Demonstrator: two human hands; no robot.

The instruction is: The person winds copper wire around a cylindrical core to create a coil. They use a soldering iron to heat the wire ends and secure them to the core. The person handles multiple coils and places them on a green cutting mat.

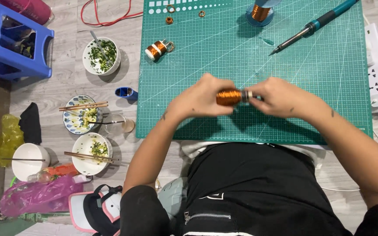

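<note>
Where both hands meet: an orange wire coil [229,97]
Left hand [202,98]: fingers closed on coil
Right hand [281,97]: fingers pinch its silver end
Bag: pink plastic bag [36,196], bottom left floor
Mat: green cutting mat [250,57]

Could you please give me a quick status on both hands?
Left hand and right hand both gripping copper wire coil above green cutting mat. Nothing in the way.

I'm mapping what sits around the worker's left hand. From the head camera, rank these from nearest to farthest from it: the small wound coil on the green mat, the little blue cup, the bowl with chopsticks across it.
1. The small copper-wound coil with white ends, up-left of the left hand, on the green cutting mat.
2. The little blue cup, left, just off the mat.
3. The blue-patterned bowl with chopsticks, farther left on the floor.
</note>
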